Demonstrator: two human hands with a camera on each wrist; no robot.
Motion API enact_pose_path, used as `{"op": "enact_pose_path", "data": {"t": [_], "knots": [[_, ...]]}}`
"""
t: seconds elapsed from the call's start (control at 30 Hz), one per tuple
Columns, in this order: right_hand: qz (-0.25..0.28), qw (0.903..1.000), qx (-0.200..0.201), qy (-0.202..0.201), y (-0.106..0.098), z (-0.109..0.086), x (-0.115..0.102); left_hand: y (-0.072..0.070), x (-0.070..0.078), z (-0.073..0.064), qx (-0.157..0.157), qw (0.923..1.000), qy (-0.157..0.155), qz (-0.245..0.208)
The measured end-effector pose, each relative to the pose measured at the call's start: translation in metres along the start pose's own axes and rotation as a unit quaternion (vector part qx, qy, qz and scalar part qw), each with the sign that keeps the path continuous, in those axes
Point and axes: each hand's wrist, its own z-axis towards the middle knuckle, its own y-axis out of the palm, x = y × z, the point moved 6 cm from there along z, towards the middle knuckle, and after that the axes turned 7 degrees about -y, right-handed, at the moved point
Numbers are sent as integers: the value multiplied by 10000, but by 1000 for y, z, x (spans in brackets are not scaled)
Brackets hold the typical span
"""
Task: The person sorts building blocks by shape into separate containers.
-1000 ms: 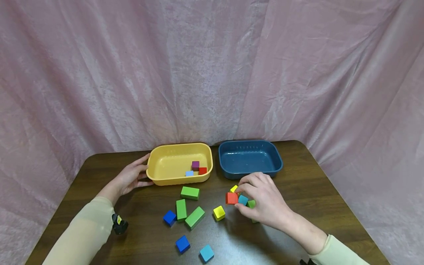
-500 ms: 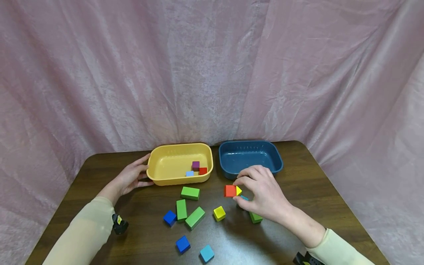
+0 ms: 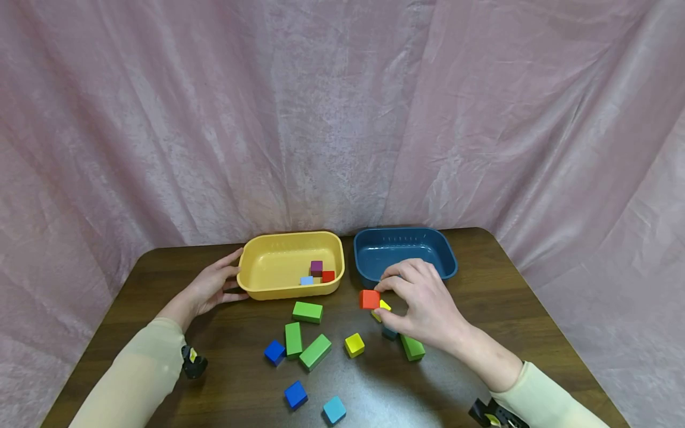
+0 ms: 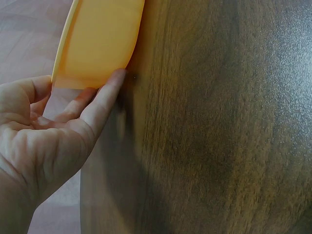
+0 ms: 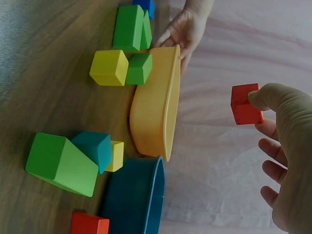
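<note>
My left hand [image 3: 214,282] touches the left end of the yellow tray [image 3: 251,290] with spread, fairly straight fingers. In the left wrist view its fingertips [image 4: 117,75] lie against the tray's end wall. My right hand [image 3: 425,303] pinches a red block [image 3: 370,299] between thumb and fingertips, raised off the table near the blue tray's front left corner. Below that hand are a yellow block [image 3: 382,310], a teal block [image 3: 390,331] and a green block [image 3: 412,348]. A second red block [image 5: 90,224] shows in the right wrist view; the hand hides it in the head view.
Inside the yellow tray sit a purple block [image 3: 316,268], a red one and a light blue one. The blue tray [image 3: 369,279] stands to its right. Several green, blue, yellow and teal blocks lie on the brown table [image 3: 225,368]. A pink curtain [image 3: 342,119] hangs behind.
My right hand has lifted the red block and carried it slightly away from me and left, uncovering more of the green block. The left hand and the yellow tray stay put.
</note>
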Motion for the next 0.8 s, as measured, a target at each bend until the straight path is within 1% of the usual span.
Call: {"op": "enact_pose_path", "data": {"t": [0.33,0.7,0.8], "knots": [[-52,9998,177,-105,-2,11,2,0,-1,1,31,10000,38,0],[35,9996,266,-81,-2,31,2,0,-1,0,70,10000,15,-7],[95,9997,238,-19,-1,37,2,1,0,-1,58,10000,26,25]]}}
